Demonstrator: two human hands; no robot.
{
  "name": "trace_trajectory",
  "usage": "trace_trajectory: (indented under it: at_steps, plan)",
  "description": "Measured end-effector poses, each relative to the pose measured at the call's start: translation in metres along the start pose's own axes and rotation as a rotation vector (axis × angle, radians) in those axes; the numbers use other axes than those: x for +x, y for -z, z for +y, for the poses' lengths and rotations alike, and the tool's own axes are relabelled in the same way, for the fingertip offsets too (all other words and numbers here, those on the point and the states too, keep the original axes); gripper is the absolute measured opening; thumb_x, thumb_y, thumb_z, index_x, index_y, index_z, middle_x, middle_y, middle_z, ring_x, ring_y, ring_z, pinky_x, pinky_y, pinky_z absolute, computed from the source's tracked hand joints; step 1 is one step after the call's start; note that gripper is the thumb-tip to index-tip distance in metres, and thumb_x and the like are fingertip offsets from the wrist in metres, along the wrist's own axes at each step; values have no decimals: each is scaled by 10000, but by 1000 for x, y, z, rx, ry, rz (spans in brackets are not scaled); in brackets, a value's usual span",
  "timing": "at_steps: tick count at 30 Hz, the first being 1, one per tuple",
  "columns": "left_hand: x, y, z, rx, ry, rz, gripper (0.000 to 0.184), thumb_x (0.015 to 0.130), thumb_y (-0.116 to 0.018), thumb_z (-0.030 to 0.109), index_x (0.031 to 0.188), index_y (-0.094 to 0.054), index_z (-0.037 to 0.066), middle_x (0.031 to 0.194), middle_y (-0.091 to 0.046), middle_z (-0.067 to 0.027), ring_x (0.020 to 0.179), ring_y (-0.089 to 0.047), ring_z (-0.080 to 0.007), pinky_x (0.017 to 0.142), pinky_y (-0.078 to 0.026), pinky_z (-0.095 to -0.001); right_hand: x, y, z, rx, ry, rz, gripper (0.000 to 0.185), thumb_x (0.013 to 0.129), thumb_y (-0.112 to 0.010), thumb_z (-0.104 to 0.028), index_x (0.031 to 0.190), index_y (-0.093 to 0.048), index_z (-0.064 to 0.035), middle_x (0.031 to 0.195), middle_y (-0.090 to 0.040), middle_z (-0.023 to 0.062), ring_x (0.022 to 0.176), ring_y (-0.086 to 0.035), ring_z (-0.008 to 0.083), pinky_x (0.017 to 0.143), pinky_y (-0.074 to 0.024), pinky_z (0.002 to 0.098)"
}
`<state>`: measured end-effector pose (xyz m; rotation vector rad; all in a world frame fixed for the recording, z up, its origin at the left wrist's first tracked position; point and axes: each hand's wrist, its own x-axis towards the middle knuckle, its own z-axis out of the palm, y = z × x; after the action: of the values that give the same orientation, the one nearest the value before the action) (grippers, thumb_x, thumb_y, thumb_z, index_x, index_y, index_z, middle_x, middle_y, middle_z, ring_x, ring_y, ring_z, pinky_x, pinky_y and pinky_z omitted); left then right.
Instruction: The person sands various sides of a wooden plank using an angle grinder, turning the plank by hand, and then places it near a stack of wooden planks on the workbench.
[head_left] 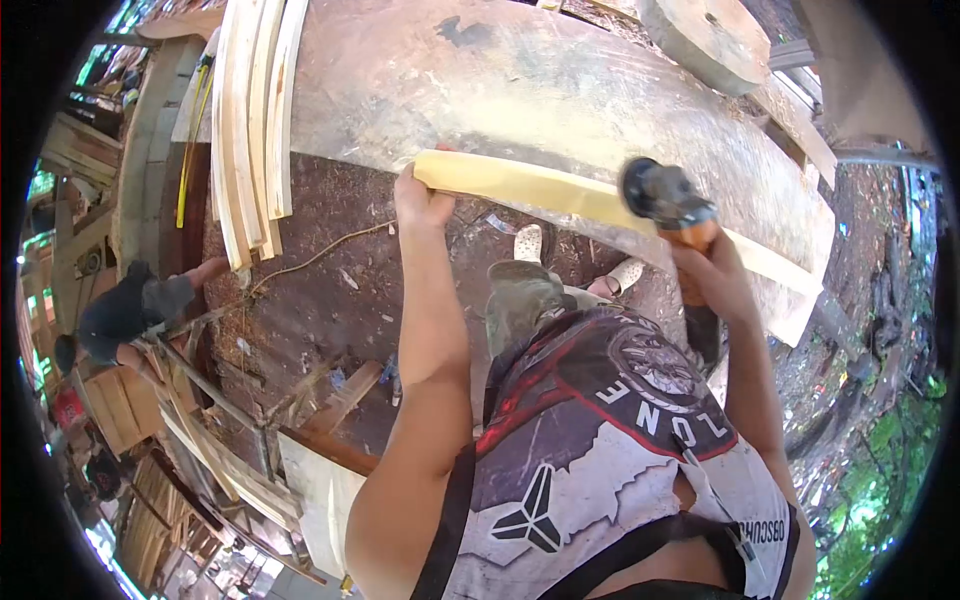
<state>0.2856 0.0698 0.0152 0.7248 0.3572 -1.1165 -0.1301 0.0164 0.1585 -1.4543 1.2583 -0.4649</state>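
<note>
A long, pale wooden board [520,183] lies along the near edge of the workbench. My left hand [424,198] is wrapped round the board's left end. In my right hand [715,275] is an angle grinder [690,228] with an orange and dark body, gripped around the body. Its dark round disc [638,186] is over the right half of the board; I cannot tell whether it touches the wood. The board's right end reaches the bench's right corner.
The workbench [380,80] bears a stack of wooden strips [250,120] at left and a thick round wooden slab [710,40] at the back right. A yellow tape measure [190,150] hangs at far left. Another person [130,310] is at left. A cord [310,250] crosses the ground.
</note>
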Motion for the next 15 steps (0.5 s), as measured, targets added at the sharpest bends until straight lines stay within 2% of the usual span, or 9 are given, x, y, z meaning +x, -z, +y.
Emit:
trace_trajectory:
  at_steps: [2,3,7,8,10,11,13,14,15]
  plan:
    - [3,3,-1,103,29,-31,344,1063,-370,183,1162,-557,-88,1098,-631,-226,1018,-647,-335,922,-570,-501,23,-36,-38,-33,-59,-163,404,877,-714,-171,1197,-597,44,833,-641,20,647,-588,104,580,-478,277]
    - [3,0,-3,95,15,19,373,1069,-356,193,1205,-552,-94,1119,-629,-222,1018,-649,-339,941,-567,-502,34,-54,-58,-53,-86,-245,432,869,-730,-195,1201,-602,52,828,-655,32,626,-603,121,568,-485,296]
    - [7,4,-3,73,72,14,383,1053,-309,176,1136,-593,-67,1088,-661,-205,1015,-669,-320,910,-588,-468,70,-123,-96,-87,205,-389,437,846,-748,-288,1141,-656,21,858,-695,98,801,-665,173,733,-523,338]
    - [8,7,-4,86,55,7,388,1057,-311,186,1165,-599,-50,1128,-664,-197,1053,-668,-313,935,-578,-467,80,-138,-98,-93,208,-386,437,846,-748,-288,1141,-656,21,858,-695,98,801,-665,173,733,-523,338]
    - [5,2,-4,94,39,-7,395,1060,-313,196,1195,-604,-34,1167,-667,-188,1092,-667,-306,960,-569,-466,98,-166,-99,-270,181,-439,509,821,-735,-416,1104,-681,3,890,-716,141,821,-695,215,744,-530,345]
    - [-2,0,-4,100,34,-81,401,1065,-322,217,1234,-600,-18,1212,-663,-174,1126,-659,-297,990,-555,-465,101,-172,-104,-275,183,-435,509,821,-735,-416,1104,-681,3,890,-716,141,821,-695,215,744,-530,345]
    - [-4,-1,-6,86,11,-179,437,1075,-349,294,1314,-586,16,1303,-647,-145,1179,-641,-288,1054,-520,-470,103,-183,-121,-338,153,-526,566,796,-705,-498,1047,-704,9,905,-723,182,857,-713,270,777,-541,373]
    - [-2,1,-6,84,22,-185,437,1075,-349,294,1314,-586,16,1303,-647,-145,1179,-641,-288,1054,-520,-470,105,-188,-127,-342,146,-516,566,796,-705,-498,1047,-704,9,905,-723,182,857,-713,270,777,-541,373]
    - [-6,1,-5,52,27,-199,448,1073,-352,317,1324,-584,27,1305,-645,-146,1188,-635,-293,1056,-518,-474,107,-190,-131,-373,118,-563,501,818,-720,-427,1072,-701,4,907,-720,160,845,-702,243,782,-537,359]
